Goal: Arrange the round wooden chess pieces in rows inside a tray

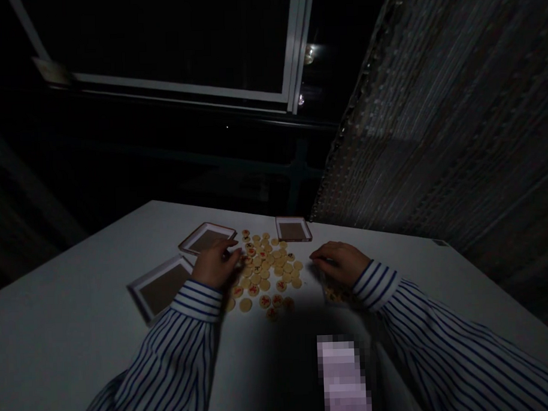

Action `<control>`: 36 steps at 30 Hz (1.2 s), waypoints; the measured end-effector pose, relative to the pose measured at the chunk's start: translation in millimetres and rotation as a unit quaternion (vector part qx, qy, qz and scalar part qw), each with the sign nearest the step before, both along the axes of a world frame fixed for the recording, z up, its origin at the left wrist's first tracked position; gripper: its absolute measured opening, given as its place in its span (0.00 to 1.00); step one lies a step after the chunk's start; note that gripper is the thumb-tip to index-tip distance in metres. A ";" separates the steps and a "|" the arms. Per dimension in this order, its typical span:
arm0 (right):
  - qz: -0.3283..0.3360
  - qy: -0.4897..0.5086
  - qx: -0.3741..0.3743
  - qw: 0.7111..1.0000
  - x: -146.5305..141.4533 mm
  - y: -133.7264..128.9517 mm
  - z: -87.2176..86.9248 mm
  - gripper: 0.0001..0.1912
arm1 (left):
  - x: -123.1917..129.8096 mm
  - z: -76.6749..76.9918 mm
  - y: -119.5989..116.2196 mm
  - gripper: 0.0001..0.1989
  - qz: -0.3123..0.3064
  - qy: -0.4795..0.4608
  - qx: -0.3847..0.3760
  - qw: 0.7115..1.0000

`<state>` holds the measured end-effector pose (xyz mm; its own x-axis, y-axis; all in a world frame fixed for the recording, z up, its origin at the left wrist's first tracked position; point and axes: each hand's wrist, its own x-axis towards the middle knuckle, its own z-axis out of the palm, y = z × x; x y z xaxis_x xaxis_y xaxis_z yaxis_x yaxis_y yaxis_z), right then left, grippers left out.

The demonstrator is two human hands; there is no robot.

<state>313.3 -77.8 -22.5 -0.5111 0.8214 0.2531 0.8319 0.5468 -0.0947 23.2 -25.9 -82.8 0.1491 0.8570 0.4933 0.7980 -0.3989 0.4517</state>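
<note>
A loose heap of round wooden Chinese chess pieces (pixel 276 259) lies on the white table, several with red characters and a few with black ones. At the heap's left edge is my left hand (pixel 215 264), thumb and forefinger apart, no piece visible between them. My right hand (pixel 342 263) hovers at the right of the heap, its fingers curled and thumb and fingertips close together. Whether a piece sits in that pinch is too dark to tell. Beneath the right hand a clear box (pixel 338 296) with more pieces is partly hidden by the hand and cuff.
Shallow open trays stand around the heap: one at the back left (pixel 207 236), another at the left (pixel 160 290), a third at the back (pixel 293 230). A bead-string curtain (pixel 415 116) hangs by the table's right rear side. Behind is a dark window (pixel 171 86).
</note>
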 end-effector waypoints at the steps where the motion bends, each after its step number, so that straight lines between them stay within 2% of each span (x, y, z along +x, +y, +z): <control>1: 0.002 -0.005 0.001 1.000 -5.4 3.7 -1.0 0.13 | -0.4 -1.3 -0.5 0.18 0.000 0.020 0.010 1.000; 4: 0.015 -0.026 -0.003 1.000 -22.0 15.1 -3.6 0.13 | 0.7 -4.2 -1.8 0.16 0.004 0.062 0.042 0.997; 9: 0.059 -0.069 -0.013 0.996 -50.6 30.9 -9.6 0.13 | 2.9 -6.3 -2.7 0.14 -0.005 0.087 0.026 0.996; 19: 0.044 -0.113 -0.040 0.992 -97.8 56.8 -22.9 0.13 | -1.9 -15.4 2.3 0.15 0.029 0.117 0.023 0.992; 26: 0.069 -0.119 -0.041 0.990 -109.9 72.3 -33.9 0.15 | -1.6 -20.3 6.5 0.17 0.066 0.122 0.015 0.990; 31: 0.060 -0.128 -0.052 0.989 -113.9 73.4 -38.3 0.16 | -1.3 -20.2 6.4 0.18 0.077 0.125 0.005 0.989; 36: 0.061 -0.132 -0.044 0.988 -114.5 71.9 -39.2 0.16 | -1.2 -22.9 6.9 0.17 0.069 0.121 0.033 0.990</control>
<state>198.8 -5.8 -61.7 -0.6470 0.7620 0.0275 0.7618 0.6446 0.0646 22.0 -19.0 -105.7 0.1541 0.8449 0.5123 0.9282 -0.3014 0.2180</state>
